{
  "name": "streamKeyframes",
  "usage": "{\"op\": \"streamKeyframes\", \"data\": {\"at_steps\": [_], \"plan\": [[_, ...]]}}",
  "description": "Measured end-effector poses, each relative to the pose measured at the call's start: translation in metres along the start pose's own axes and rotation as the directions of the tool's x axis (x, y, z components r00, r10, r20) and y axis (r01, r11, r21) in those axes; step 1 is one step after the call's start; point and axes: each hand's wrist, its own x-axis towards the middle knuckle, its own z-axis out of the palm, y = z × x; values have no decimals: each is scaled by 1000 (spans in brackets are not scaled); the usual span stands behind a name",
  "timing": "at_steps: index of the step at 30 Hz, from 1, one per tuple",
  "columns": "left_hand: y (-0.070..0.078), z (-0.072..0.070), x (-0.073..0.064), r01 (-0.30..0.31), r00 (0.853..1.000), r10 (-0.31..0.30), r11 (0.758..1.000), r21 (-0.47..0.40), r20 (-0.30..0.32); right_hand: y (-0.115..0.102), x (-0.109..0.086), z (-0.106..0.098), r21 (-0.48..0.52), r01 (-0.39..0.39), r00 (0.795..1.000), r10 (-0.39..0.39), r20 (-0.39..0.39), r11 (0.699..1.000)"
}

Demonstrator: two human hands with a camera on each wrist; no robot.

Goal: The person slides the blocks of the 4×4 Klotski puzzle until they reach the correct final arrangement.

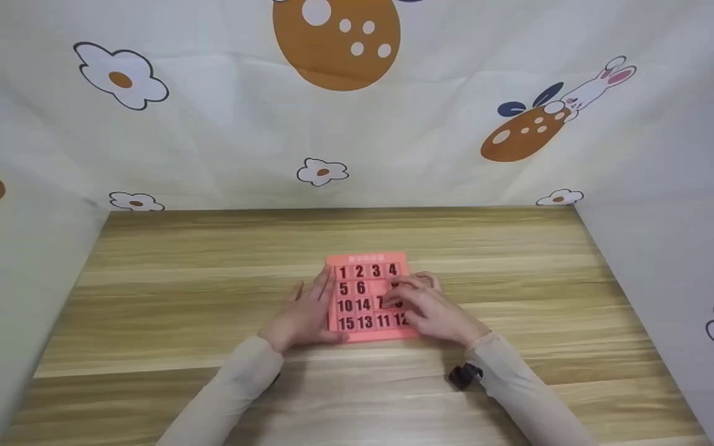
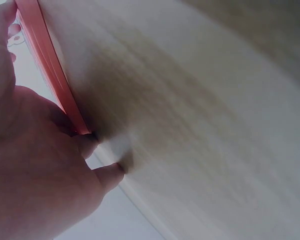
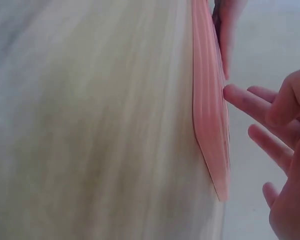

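A pink number slide puzzle (image 1: 366, 257) lies flat on the wooden table. Its top row reads 1, 2, 3, 4, and a gap (image 1: 379, 287) shows right of the 6. My left hand (image 1: 304, 316) rests along the left side, fingers extended on the edge and thumb at the near left corner. In the left wrist view two fingertips (image 2: 110, 176) touch the table beside the puzzle's side wall (image 2: 52, 70). Over the right columns, my right hand (image 1: 437, 313) has loosely bent fingers at the 7 tile (image 1: 379, 302), partly covering neighbouring tiles.
The wooden table (image 1: 208, 260) extends around the puzzle on every side. Pale cloth walls (image 1: 220, 124) with printed flowers and a rabbit enclose its back, left and right. A black wrist device (image 1: 465, 375) sits at the right sleeve.
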Motion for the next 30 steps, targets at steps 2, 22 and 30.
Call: {"op": "streamKeyframes", "data": {"at_steps": [2,22,30], "plan": [[-1,1,0,-6,1000,6,1000,-16,-5,0,1,0,-30,-1,1000,1,-8,1000],[-1,1,0,-7,1000,7,1000,10,-5,0,-1,1,-36,42,999,-41,32,998],[-1,1,0,-12,1000,12,1000,9,-10,2,0,1,-51,4,1000,-3,15,999]]}}
